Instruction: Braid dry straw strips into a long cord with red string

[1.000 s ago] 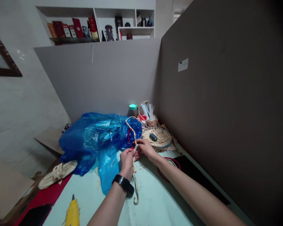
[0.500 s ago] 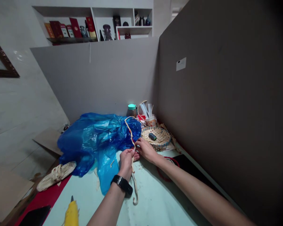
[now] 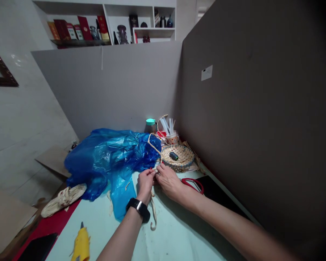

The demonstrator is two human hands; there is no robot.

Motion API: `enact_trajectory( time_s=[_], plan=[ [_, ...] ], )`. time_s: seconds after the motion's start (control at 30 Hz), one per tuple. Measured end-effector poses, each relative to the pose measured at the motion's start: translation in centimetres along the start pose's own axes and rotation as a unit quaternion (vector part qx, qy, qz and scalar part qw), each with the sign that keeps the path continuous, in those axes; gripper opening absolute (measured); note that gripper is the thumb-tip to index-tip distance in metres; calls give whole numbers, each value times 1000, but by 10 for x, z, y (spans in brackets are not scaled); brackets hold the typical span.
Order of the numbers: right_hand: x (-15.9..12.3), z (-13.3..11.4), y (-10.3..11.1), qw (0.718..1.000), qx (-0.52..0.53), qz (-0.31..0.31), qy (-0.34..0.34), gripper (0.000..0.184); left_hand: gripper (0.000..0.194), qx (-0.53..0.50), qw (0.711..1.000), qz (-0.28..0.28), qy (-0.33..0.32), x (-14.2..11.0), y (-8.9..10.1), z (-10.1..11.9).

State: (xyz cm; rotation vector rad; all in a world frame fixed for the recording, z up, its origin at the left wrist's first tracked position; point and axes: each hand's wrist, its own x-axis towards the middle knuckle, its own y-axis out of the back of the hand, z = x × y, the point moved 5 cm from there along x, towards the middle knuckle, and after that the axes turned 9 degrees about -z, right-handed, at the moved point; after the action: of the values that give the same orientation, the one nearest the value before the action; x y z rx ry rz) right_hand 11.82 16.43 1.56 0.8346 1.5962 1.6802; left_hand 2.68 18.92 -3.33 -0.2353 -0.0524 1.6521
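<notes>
My left hand point(image 3: 145, 184), with a black watch on its wrist, pinches a pale twisted straw cord point(image 3: 153, 214). Close against it, my right hand point(image 3: 167, 180) is closed on the same cord, fingertips almost meeting the left ones. One end of the cord hangs down onto the table between my wrists, and the other part loops up towards the back. Small red spots show by the fingertips; what they are is too small to tell. A blue plastic bag point(image 3: 108, 156) lies just beyond my left hand. Past my right hand sits a woven basket point(image 3: 190, 159) holding a dark thread spool point(image 3: 174, 156).
Red-handled scissors point(image 3: 201, 187) lie beside my right forearm. At the front left is a yellow glue gun point(image 3: 81, 244), with a bundle of pale cord point(image 3: 63, 200) farther left. A jar with a teal lid point(image 3: 150, 122) and a cup of white sticks point(image 3: 172, 139) stand behind. Grey partitions point(image 3: 111, 79) enclose the back and right.
My right hand has turned and moved down against my left. The upper cord has swung right and less of it shows above my fingers. The red scissor handles are more visible.
</notes>
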Motion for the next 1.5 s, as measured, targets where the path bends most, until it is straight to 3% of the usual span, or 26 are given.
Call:
enact_trajectory(
  time_s=[0.33,0.47,0.8,1.0,1.27,1.5],
  plan=[
    [-2,22,0,993,4,-15,-113,21,9,-36,999,-30,-4,-4,-6,-1],
    [-2,28,2,991,15,-27,-130,24,10,-45,998,-36,2,-4,-6,-1],
    [-4,2,12,998,21,-49,-30,21,9,-15,999,17,-23,-6,2,9],
    [30,18,35,1000,14,-18,-5,21,15,-18,1000,-1,-20,-3,0,5],
    [80,2,32,998,20,-38,44,16,8,-44,998,33,-19,-3,1,4],
    [78,1,33,993,59,-27,99,23,13,-71,995,62,-22,-8,3,5]
  ],
)
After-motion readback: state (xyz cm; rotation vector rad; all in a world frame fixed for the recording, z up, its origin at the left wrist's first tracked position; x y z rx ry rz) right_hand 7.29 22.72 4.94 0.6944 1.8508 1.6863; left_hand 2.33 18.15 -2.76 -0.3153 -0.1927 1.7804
